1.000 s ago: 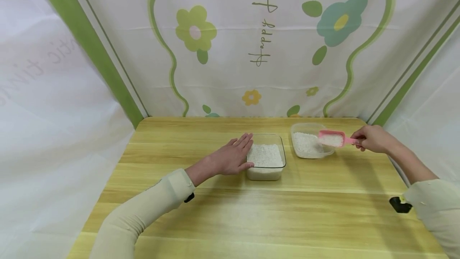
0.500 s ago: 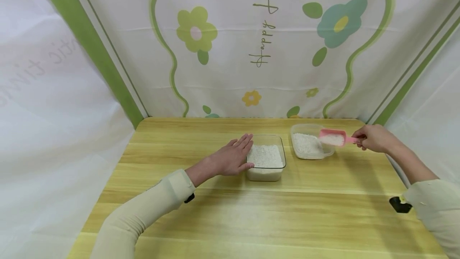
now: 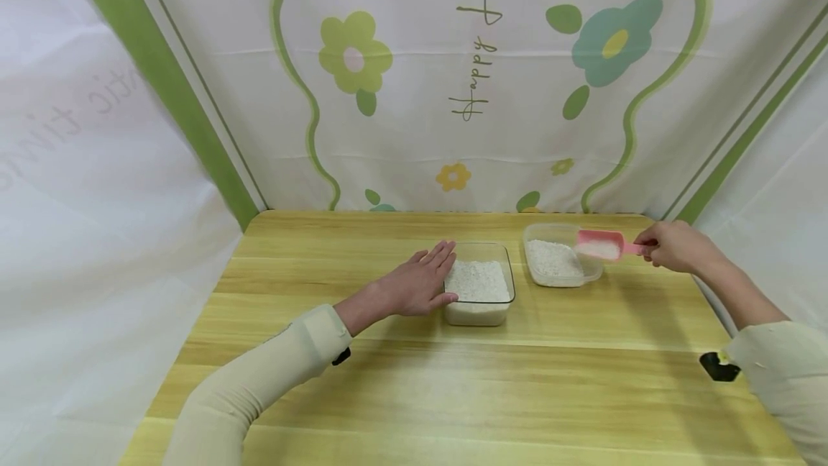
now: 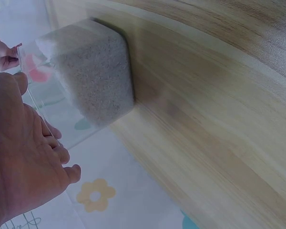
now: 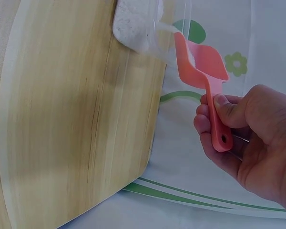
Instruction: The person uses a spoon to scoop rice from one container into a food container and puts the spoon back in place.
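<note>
My right hand (image 3: 675, 246) holds a pink scoop (image 5: 199, 61) by its handle, thumb on top. White grains that look like rice lie in the scoop, and a thin stream of them leaves its front lip. Below it stands a clear plastic container (image 3: 566, 280), partly filled with the same grains (image 3: 550, 257). My left hand (image 3: 417, 285) rests with straight fingers at the left rim of a square glass container (image 3: 477, 313). More white grains (image 4: 93, 71) fill that one to well below its rim, as the left wrist view shows.
Both containers stand on a wooden table (image 3: 491, 394), side by side with a narrow gap between. A white curtain (image 3: 401, 113) printed with flowers hangs behind the table's far edge, and white sheets (image 3: 84, 250) hang at both sides.
The scoop has tilted and shifted slightly back and right over the plastic container, and the grains in it have become fewer. My left hand has kept its place.
</note>
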Available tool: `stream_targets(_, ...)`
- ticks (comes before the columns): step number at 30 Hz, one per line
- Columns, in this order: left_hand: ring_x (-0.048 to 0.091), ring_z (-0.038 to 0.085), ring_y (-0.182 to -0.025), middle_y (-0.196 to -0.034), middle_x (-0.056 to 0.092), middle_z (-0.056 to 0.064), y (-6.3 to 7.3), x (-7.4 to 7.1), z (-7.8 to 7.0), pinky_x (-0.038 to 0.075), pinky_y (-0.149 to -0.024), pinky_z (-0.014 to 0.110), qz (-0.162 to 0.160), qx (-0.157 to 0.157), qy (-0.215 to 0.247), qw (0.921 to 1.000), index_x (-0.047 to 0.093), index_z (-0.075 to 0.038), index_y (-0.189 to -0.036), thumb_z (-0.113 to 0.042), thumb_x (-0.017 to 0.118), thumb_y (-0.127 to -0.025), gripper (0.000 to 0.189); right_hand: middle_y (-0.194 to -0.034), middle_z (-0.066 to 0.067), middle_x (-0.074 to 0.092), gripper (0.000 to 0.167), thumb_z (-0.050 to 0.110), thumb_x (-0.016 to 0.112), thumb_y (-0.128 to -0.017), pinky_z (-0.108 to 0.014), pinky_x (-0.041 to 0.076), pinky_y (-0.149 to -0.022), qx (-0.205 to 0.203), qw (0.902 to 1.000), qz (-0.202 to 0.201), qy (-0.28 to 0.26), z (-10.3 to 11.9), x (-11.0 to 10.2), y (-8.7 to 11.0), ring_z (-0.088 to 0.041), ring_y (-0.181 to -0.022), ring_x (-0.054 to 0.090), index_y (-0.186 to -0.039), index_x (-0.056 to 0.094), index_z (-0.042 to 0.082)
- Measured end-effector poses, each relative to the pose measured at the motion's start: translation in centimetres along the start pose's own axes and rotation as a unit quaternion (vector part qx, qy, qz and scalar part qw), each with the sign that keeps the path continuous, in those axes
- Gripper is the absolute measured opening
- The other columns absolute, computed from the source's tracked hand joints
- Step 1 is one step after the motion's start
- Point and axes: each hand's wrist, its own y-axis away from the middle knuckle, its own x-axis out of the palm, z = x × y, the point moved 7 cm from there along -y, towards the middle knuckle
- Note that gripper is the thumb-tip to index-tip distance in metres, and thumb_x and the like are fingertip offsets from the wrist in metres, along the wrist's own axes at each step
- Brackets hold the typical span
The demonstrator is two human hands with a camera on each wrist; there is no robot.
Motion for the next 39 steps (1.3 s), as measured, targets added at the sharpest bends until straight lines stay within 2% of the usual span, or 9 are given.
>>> stream_targets(6, 0.0, 0.025, -0.157, -0.169, 0.001, 0.015, 0.0, -0.1, -0.1, 0.022, -0.124, 0.046, -0.006, 0.004, 0.001, 1.0, 0.013, -0.001, -0.16, -0.059, 0.025, -0.105, 0.08, -0.076, 0.001, 0.07, 0.023, 0.002, 0.059, -0.091, -0.032, 0.048, -0.058, 0.0, 0.9995, -0.014, 0.028, 0.3, -0.3, 0.0, -0.012, -0.066, 0.061, -0.107, 0.07, -0.01)
stream_targets(13, 0.0, 0.024, -0.157, -0.169, 0.0, 0.014, 0.0, -0.2, -0.1, 0.021, -0.124, 0.046, -0.004, 0.003, 0.001, 1.0, 0.01, -0.003, -0.16, -0.059, 0.025, -0.105, 0.081, -0.082, -0.006, 0.071, 0.019, 0.004, 0.06, -0.09, -0.034, 0.043, -0.058, -0.006, 0.9961, -0.042, 0.078, 0.5, -0.5, -0.3, -0.016, -0.064, 0.052, -0.1, 0.074, -0.002)
stream_targets(16, 0.0, 0.024, -0.157, -0.169, 0.0, 0.014, 0.0, -0.2, -0.1, 0.021, -0.124, 0.046, -0.005, 0.003, 0.003, 1.0, 0.011, -0.002, -0.16, -0.059, 0.026, -0.105, 0.081, -0.081, -0.006, 0.07, 0.019, 0.004, 0.059, -0.09, -0.034, 0.041, -0.058, -0.005, 0.9953, -0.049, 0.084, 0.5, -0.5, -0.4, -0.017, -0.063, 0.05, -0.1, 0.074, -0.001)
stream_targets(19, 0.0, 0.025, -0.157, -0.169, 0.0, 0.014, 0.0, -0.2, -0.1, 0.021, -0.124, 0.046, -0.007, 0.004, 0.005, 1.0, 0.013, -0.001, -0.16, -0.059, 0.026, -0.105, 0.081, -0.084, -0.01, 0.072, 0.021, 0.005, 0.058, -0.09, -0.036, 0.044, -0.058, -0.001, 0.9946, -0.056, 0.087, 0.5, -0.7, -0.5, -0.018, -0.064, 0.052, -0.102, 0.075, -0.001)
stream_targets(25, -0.001, 0.024, -0.157, -0.169, -0.002, 0.013, 0.0, -0.1, -0.1, 0.021, -0.125, 0.046, -0.001, 0.002, 0.005, 1.0, 0.009, -0.003, -0.16, -0.06, 0.024, -0.105, 0.081, -0.088, -0.014, 0.073, 0.024, 0.006, 0.058, -0.09, -0.036, 0.044, -0.055, 0.006, 0.9937, -0.068, 0.089, 0.6, -0.8, -0.6, -0.019, -0.063, 0.054, -0.105, 0.074, -0.001)
stream_targets(28, -0.001, 0.024, -0.157, -0.169, -0.002, 0.013, 0.0, -0.1, 0.0, 0.021, -0.125, 0.045, -0.002, 0.001, 0.005, 1.0, 0.01, -0.003, -0.16, -0.059, 0.025, -0.105, 0.081, -0.087, -0.014, 0.073, 0.024, 0.006, 0.057, -0.09, -0.034, 0.041, -0.054, 0.004, 0.9927, -0.082, 0.088, 0.7, -0.8, -0.5, -0.018, -0.062, 0.052, -0.106, 0.074, -0.001)
stream_targets(33, -0.001, 0.024, -0.157, -0.169, -0.002, 0.013, 0.1, -0.1, 0.0, 0.021, -0.124, 0.046, -0.003, 0.0, 0.006, 1.0, 0.011, -0.002, -0.16, -0.059, 0.026, -0.105, 0.08, -0.077, -0.009, 0.069, 0.02, 0.005, 0.058, -0.089, -0.033, 0.035, -0.052, -0.002, 0.9883, -0.118, 0.097, 1.2, -1.1, -0.2, -0.019, -0.059, 0.047, -0.1, 0.074, 0.001)
stream_targets(39, -0.002, 0.023, -0.157, -0.169, -0.004, 0.012, 0.1, -0.1, 0.0, 0.02, -0.125, 0.045, 0.002, -0.003, 0.003, 1.0, 0.008, -0.003, -0.161, -0.06, 0.025, -0.105, 0.081, -0.073, -0.009, 0.068, 0.015, 0.003, 0.062, -0.087, -0.034, 0.035, -0.05, -0.011, 0.9832, -0.142, 0.113, 2.0, -1.3, -0.1, -0.02, -0.056, 0.048, -0.097, 0.072, 0.004)
